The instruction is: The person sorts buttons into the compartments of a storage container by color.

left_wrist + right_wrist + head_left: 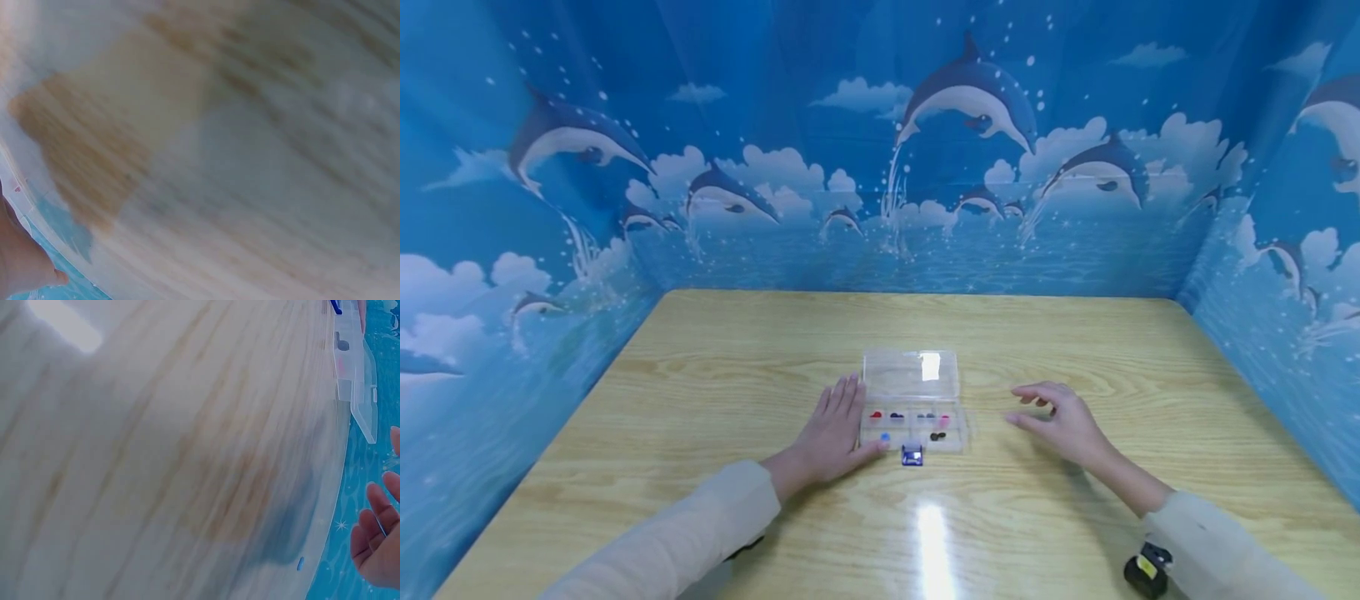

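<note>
A clear plastic compartment box (912, 427) lies on the table with its transparent lid (895, 375) opened back. Small red, dark, pink, blue and black pieces sit in its compartments. At its front edge is a blue latch (912, 455). My left hand (831, 429) rests flat along the box's left side, fingers straight, thumb reaching across the front left corner. To the right of the box, my right hand (1067, 421) hovers apart from it, fingers loosely bent and holding nothing visible. The right wrist view shows the box (345, 353) edge-on; the left wrist view shows little of the left hand (25, 256).
The wood-grain table (760, 333) is bordered by a blue dolphin-print curtain (820, 250) at the back and sides. A small blue oval spot (300, 563) shows near the table's edge in the right wrist view; its kind is unclear. Light glares off the tabletop.
</note>
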`<state>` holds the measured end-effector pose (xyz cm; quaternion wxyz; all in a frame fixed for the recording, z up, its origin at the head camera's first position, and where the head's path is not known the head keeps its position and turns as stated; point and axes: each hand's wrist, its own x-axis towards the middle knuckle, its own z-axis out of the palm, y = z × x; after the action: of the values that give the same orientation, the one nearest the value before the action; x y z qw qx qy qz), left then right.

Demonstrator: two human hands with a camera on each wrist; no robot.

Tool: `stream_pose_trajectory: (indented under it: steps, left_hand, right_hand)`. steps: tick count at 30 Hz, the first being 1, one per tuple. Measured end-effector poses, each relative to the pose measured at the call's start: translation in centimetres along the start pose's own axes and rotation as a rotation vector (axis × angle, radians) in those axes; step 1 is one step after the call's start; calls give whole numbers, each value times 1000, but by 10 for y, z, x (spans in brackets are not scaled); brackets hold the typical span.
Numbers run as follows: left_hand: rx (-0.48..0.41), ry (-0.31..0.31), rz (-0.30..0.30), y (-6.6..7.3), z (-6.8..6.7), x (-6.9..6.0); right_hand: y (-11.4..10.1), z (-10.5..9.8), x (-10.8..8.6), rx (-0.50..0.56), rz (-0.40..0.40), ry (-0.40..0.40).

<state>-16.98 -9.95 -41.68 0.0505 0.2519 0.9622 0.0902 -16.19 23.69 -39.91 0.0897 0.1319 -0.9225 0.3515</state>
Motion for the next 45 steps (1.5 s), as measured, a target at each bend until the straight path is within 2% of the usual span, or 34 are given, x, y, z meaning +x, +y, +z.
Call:
stream_pose_trajectory:
  steps: [8, 17, 26, 32, 45]
  left_hand:
    - [9, 14, -1, 0, 2, -1]
    - [2, 10, -2, -1, 3, 0]
    - [0, 1, 2, -1, 2, 0]
    - [-9, 11, 3, 0, 1, 0]
    - [-10, 15, 0, -1, 2, 0]
  right_hand:
    - [3, -11, 0, -9, -6, 29]
    - [15, -19, -1, -51, 52, -3]
    - [22, -24, 1, -76, 20, 10]
    - [29, -28, 2, -79, 36, -16]
    - [44, -33, 5, -45, 89, -149]
